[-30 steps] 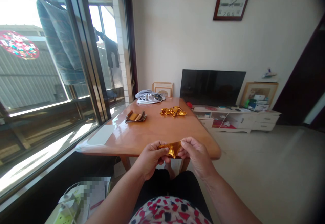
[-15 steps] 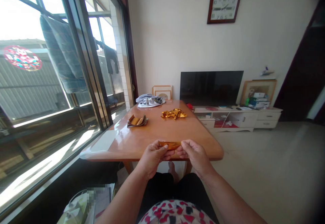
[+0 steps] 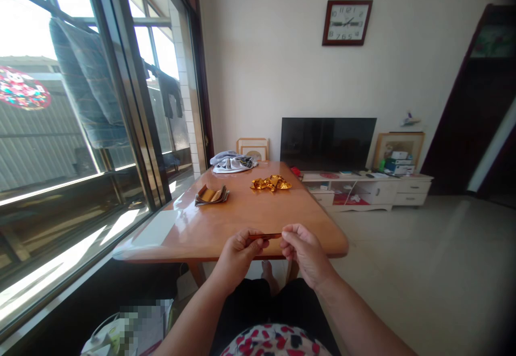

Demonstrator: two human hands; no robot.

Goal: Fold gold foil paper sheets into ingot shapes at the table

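Observation:
A thin folded strip of gold foil paper (image 3: 264, 236) runs across the table's near edge, pinched in my left hand (image 3: 242, 255). My right hand (image 3: 305, 254) hangs just beside the strip's right end, its fingers curled and apparently holding nothing. Both hands are above the near edge of the glossy wooden table (image 3: 242, 217). Farther off lie a small stack of gold-backed paper squares (image 3: 210, 196) and a crumpled heap of gold foil (image 3: 271, 183). A grey and white cloth (image 3: 233, 163) sits at the far end.
A large window (image 3: 121, 103) runs along the table's left side. Beyond the far end stand a black television (image 3: 328, 143) and a low white cabinet (image 3: 363, 188), with picture frames (image 3: 252, 149) nearby. A bag (image 3: 124, 332) sits low on the left.
The gold foil has gone from a wide piece to a thin, flat strip. My right hand has moved off the strip's end, and the view has tilted slightly upward.

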